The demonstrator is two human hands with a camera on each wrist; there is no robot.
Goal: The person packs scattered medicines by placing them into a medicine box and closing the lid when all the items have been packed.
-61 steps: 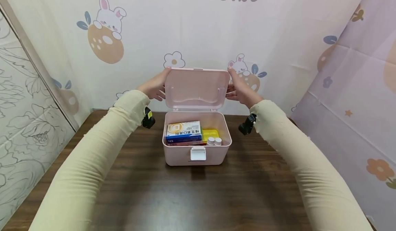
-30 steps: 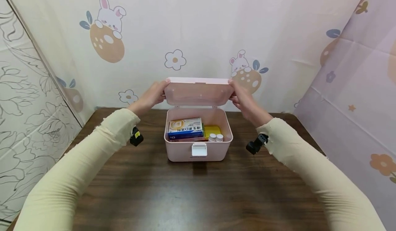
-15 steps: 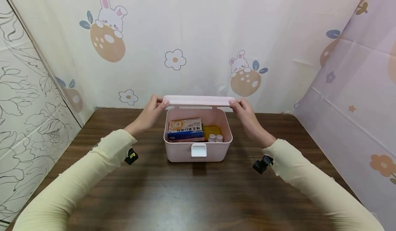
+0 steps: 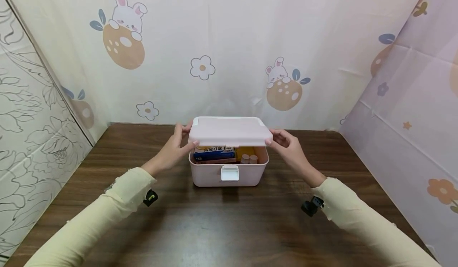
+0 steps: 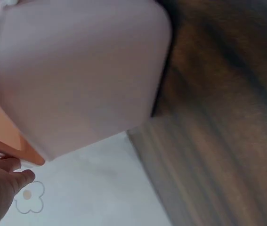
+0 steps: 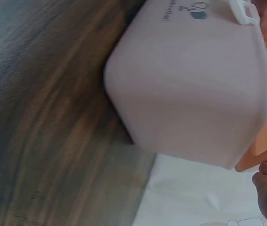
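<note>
A pale pink box (image 4: 211,176) stands on the table, its hinged lid (image 4: 229,131) tilted partway down over it. At the lid's left front corner my left hand (image 4: 171,149) grips the edge, thumb in front and fingers along the side. My right hand (image 4: 291,151) grips the right front corner in the same way. Under the lid's front edge show a blue and white medicine carton (image 4: 214,154), two small white-capped bottles (image 4: 249,159) and something yellow (image 4: 243,152) behind them. A white latch (image 4: 229,173) hangs at the box's front. The lid hides the back of the inside.
The dark wooden table (image 4: 214,227) extends around the box. A white printed curtain (image 4: 229,40) hangs right behind the table's back edge, with more patterned cloth at both sides. Black wrist cameras sit below each cuff.
The lid has swung from upright down and forward, with both hands still on its front corners. Both hands have come lower and nearer. The box has stayed in place.
</note>
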